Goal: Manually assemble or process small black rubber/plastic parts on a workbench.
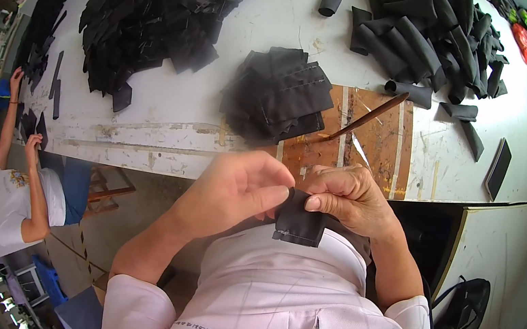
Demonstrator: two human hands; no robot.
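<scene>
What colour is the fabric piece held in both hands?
Black. The fabric piece shows best in the head view, pinched between the left hand and right hand.

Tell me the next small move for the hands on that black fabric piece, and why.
Probably pull the top edge of the black fabric piece open with both thumbs. The left hand and right hand pinch it together at that edge, close to the chest, while it hangs flat below; rolled fabric tubes lie on the table.
</scene>
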